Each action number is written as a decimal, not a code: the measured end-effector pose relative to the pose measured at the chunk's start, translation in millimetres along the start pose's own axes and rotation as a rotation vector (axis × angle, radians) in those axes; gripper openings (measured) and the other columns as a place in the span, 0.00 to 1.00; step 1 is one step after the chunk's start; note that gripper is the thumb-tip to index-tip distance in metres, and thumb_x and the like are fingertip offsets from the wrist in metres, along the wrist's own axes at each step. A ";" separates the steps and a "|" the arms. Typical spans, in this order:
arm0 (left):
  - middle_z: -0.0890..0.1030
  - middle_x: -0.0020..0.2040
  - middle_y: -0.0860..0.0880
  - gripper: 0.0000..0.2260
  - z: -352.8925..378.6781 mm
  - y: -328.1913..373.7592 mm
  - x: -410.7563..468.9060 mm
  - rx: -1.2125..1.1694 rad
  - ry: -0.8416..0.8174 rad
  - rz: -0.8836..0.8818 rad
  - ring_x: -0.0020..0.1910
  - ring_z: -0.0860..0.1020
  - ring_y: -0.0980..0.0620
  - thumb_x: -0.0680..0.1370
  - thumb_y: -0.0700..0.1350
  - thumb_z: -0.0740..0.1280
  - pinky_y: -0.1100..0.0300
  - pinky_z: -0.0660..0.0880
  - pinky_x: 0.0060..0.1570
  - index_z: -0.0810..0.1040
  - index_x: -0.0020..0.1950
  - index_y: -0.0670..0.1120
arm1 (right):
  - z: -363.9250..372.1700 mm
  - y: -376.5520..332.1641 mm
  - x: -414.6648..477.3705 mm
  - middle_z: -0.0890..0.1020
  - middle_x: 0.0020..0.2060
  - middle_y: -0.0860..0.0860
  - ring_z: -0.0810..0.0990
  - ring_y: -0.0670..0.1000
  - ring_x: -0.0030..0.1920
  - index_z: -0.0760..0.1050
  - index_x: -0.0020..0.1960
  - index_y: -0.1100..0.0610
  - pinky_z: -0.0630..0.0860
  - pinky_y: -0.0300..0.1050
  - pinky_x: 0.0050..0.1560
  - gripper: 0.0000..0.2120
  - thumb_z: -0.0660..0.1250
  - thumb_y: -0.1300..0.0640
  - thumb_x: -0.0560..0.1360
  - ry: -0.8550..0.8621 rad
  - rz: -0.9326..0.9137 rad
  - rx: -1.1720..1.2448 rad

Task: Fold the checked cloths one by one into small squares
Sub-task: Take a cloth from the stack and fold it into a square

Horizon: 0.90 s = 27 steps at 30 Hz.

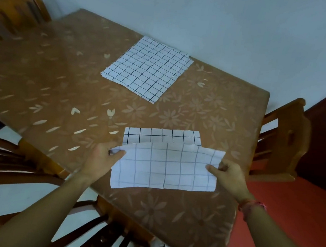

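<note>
A white cloth with a black check (pixel 165 166) lies near the table's front edge, its near half lifted and turned over so the pale underside faces up; the far strip still lies flat. My left hand (pixel 103 157) pinches the raised left corner. My right hand (pixel 226 175) pinches the raised right corner. Further back, a stack of flat checked cloths (pixel 147 68) rests spread out near the wall.
The table (pixel 61 93) wears a brown flowered cover. Wooden chairs stand at the right (pixel 284 139), at the near left (pixel 15 159) and below me (pixel 108 227). A wall runs close behind the table; a red floor shows at the right.
</note>
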<state>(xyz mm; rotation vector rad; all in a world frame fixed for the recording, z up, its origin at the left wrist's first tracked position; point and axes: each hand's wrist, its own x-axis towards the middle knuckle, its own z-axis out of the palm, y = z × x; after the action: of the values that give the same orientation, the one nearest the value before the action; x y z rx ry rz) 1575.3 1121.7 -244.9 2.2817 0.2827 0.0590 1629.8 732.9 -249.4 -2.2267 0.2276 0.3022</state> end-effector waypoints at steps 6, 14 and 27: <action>0.82 0.35 0.54 0.07 10.4 -7.9 48.4 0.002 0.048 -0.075 0.36 0.80 0.53 0.74 0.52 0.71 0.49 0.80 0.40 0.80 0.39 0.52 | 5.3 16.5 27.8 0.87 0.42 0.49 0.86 0.52 0.44 0.85 0.46 0.54 0.82 0.55 0.52 0.10 0.79 0.54 0.66 -0.255 0.171 0.159; 0.80 0.33 0.54 0.07 30.9 -25.7 80.5 0.017 0.030 -0.143 0.34 0.79 0.52 0.74 0.54 0.71 0.49 0.79 0.38 0.79 0.43 0.52 | 31.0 33.9 45.7 0.86 0.36 0.51 0.86 0.56 0.40 0.83 0.43 0.59 0.84 0.54 0.41 0.04 0.76 0.64 0.69 -0.134 0.205 0.161; 0.75 0.66 0.47 0.19 74.5 -23.1 15.7 0.288 -0.009 0.303 0.65 0.72 0.50 0.78 0.54 0.60 0.56 0.70 0.62 0.75 0.65 0.47 | 53.6 38.0 63.1 0.85 0.35 0.46 0.83 0.47 0.39 0.82 0.38 0.52 0.77 0.41 0.38 0.04 0.77 0.57 0.69 0.031 0.199 0.017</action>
<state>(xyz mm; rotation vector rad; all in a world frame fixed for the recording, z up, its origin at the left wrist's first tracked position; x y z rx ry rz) 1596.3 1085.2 -312.5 2.5937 -0.0671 0.1739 1672.5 747.7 -328.4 -2.1968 0.4680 0.3716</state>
